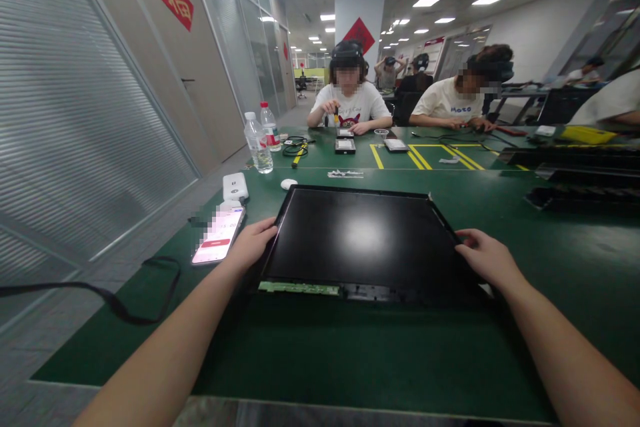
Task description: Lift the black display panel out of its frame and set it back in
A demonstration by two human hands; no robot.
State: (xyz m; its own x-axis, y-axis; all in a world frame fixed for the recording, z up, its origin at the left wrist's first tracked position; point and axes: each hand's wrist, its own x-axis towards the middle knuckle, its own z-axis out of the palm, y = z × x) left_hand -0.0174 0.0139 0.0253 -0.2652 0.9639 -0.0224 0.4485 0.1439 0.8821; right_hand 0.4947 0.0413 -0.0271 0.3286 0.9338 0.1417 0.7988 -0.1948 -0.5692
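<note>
A black flat display panel (360,240) lies in front of me, screen side up, with a bright reflection at its middle. Along its near edge runs a green circuit board strip (300,288) beside a dark strip. My left hand (254,241) grips the panel's left edge, its fingertips over the frame. On the opposite side, my right hand (485,255) holds the right edge between thumb and fingers. The undersides of the panel and the fingers beneath it are hidden.
A lit phone (219,237) and a white power bank (235,185) lie left of the panel on the green table (340,353). Two bottles, including a clear one (259,145), stand farther back. Dark long parts (585,190) lie at right. Two people (350,97) work across the table.
</note>
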